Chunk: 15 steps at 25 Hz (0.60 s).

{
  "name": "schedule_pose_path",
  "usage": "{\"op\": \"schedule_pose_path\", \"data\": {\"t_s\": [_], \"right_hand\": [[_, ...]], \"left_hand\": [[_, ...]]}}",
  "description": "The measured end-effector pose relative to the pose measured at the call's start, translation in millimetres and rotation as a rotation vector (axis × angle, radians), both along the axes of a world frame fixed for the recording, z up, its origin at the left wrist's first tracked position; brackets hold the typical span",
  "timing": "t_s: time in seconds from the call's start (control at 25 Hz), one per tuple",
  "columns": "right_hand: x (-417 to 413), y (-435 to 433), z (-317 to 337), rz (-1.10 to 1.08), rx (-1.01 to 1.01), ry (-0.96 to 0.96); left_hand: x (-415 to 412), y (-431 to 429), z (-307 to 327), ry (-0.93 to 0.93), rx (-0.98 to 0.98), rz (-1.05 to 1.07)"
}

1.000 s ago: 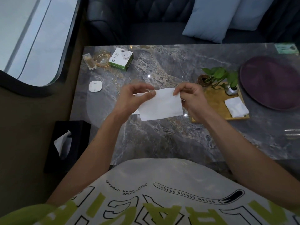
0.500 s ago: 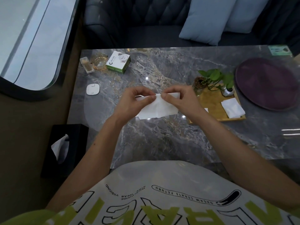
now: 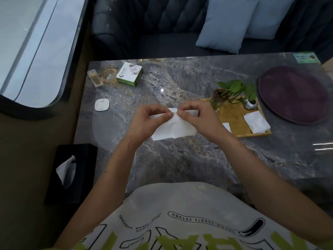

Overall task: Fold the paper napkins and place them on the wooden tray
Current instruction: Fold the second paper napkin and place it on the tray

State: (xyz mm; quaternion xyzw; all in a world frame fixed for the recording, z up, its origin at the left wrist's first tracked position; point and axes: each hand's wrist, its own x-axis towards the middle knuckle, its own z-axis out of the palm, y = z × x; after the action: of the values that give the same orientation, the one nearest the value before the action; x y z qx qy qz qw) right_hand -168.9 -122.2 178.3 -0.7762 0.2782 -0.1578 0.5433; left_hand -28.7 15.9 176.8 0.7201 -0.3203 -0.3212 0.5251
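Just left of the wooden tray (image 3: 234,121), both hands hold a white paper napkin (image 3: 173,131) over the tabletop (image 3: 180,159). The left hand (image 3: 147,120) pinches its top edge between thumb and forefinger, and the right hand (image 3: 196,118) pinches the same edge right beside it, the fingertips nearly touching. The napkin hangs creased below the pinch. A folded napkin (image 3: 256,123) lies at the tray's right end. A second white piece (image 3: 227,126) shows at the tray's near-left part, half hidden by the right hand. A leafy plant (image 3: 234,86) stands at the tray's far edge, and a purple plate (image 3: 293,94) lies just right of the tray.
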Motion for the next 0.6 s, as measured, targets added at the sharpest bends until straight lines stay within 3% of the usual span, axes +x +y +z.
{"op": "schedule_pose_path", "data": {"t_s": [0.6], "right_hand": [[-15.5,-18.5,-1.8,-0.043,0.005,-0.041]], "left_hand": [[14.1,4.5,3.1,-0.065,-0.021,0.037]]}}
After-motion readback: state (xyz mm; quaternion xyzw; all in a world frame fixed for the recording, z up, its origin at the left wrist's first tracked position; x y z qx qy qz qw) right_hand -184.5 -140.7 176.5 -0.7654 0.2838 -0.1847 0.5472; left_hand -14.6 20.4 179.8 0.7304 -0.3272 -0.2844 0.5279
